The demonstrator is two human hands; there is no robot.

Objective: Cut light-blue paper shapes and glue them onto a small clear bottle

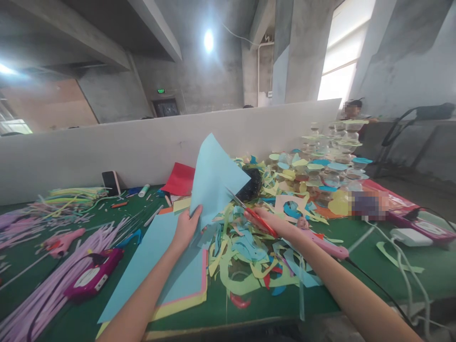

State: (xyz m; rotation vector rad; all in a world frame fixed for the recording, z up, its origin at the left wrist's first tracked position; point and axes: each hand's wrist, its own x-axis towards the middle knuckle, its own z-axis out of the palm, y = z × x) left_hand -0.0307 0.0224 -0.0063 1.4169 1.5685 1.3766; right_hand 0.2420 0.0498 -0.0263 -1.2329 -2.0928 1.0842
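My left hand [187,226] grips the lower left edge of a light blue paper sheet [213,183], which stands up curled in front of me. In my right hand [265,222] is a pair of red-handled scissors [261,221]. Their blades point up and left, at the sheet's lower right part; whether they are cutting into it I cannot tell. Beneath my left arm lies a stack of coloured paper [142,266], light blue on top with pink and yellow edges below. Under the scissors spreads a heap of paper scraps [249,251] in green, blue and yellow.
A pink glue gun [324,243] lies beside my right forearm, another glue gun [62,242] at left. Pale purple strips [67,275], a magenta box [94,275] and a phone [111,183] are also left. Stacked clear cups [331,152] stand back right, before a person [352,111].
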